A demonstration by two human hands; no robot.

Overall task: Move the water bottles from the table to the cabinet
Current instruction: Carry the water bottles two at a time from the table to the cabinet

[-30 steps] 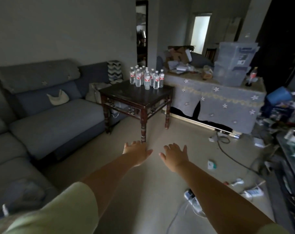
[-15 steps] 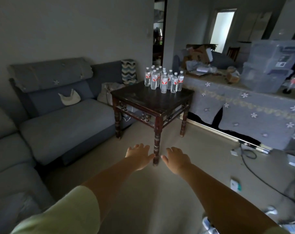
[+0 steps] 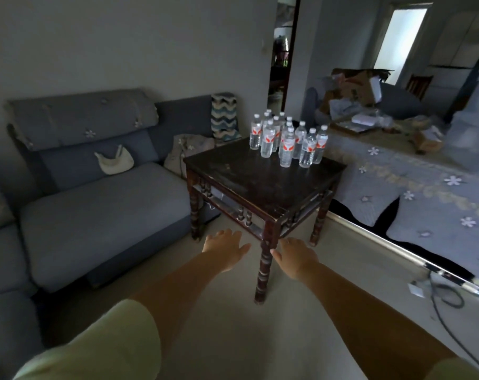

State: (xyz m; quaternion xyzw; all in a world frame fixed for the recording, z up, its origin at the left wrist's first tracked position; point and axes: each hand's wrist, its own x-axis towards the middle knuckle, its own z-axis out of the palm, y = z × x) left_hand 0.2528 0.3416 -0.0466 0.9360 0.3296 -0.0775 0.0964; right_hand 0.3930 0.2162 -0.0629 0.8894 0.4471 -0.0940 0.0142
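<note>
Several clear water bottles (image 3: 287, 139) with white caps and red-and-white labels stand upright in a cluster at the far right corner of a small dark wooden table (image 3: 249, 176). My left hand (image 3: 225, 246) and my right hand (image 3: 295, 255) are stretched out palm down, fingers apart and empty. They hover on either side of the table's near leg, well short of the bottles. No cabinet can be made out in this view.
A grey-blue sofa (image 3: 95, 204) fills the left, with a pale bag (image 3: 115, 161) on its backrest. A long surface under a floral grey cloth (image 3: 413, 193) runs along the right, piled with boxes. Cables (image 3: 446, 305) lie on the pale floor at right. A doorway (image 3: 283, 50) opens behind the table.
The view has closed in on the table and swung left; table and bottles look larger. Both hands stay outstretched and empty, now beside the table's near leg.
</note>
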